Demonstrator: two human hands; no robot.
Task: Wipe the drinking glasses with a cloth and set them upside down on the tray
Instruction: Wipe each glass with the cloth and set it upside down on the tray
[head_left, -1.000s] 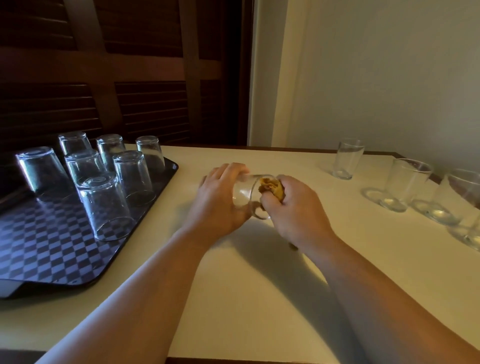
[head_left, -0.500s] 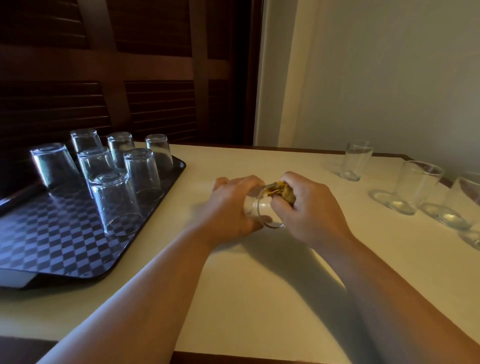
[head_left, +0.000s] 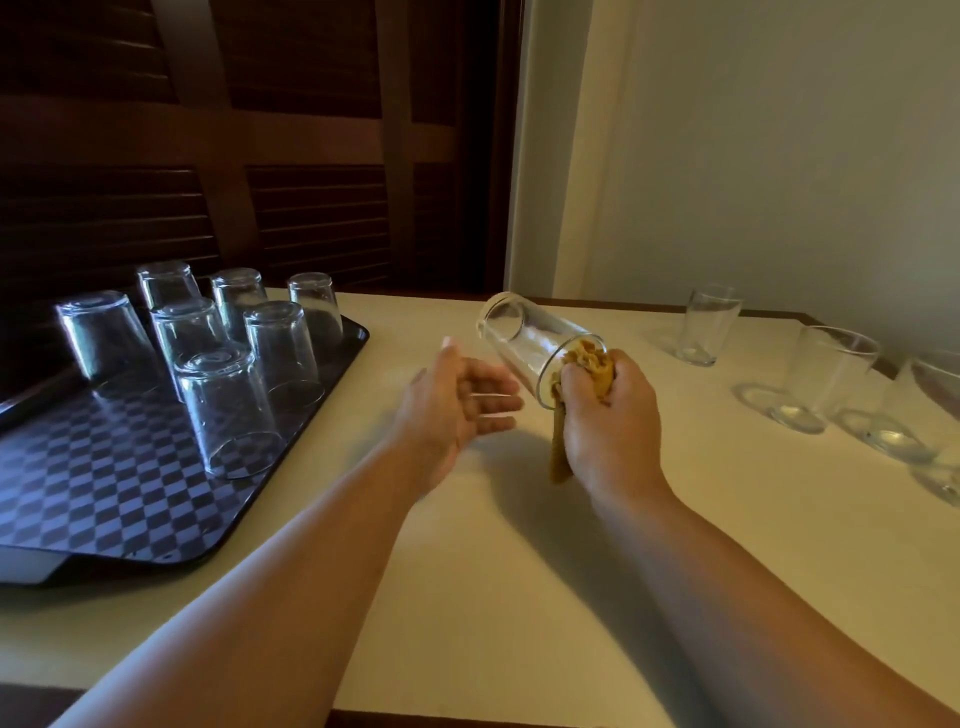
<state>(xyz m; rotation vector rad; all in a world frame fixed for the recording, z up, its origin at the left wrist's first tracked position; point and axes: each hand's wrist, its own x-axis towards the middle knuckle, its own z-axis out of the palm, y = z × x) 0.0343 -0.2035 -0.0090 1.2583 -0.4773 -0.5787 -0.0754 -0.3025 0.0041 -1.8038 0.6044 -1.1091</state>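
Mustard cloth (head_left: 589, 364) stuffed into tilted glass (head_left: 535, 345), clenched in right grip (head_left: 613, 415); left grip (head_left: 457, 405) released, just beside glass.

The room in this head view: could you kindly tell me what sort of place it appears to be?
Probably a home, perhaps a dining room, though I cannot be sure: a cream table stands before dark louvred wooden doors, and a chequered tray carries upturned glasses.
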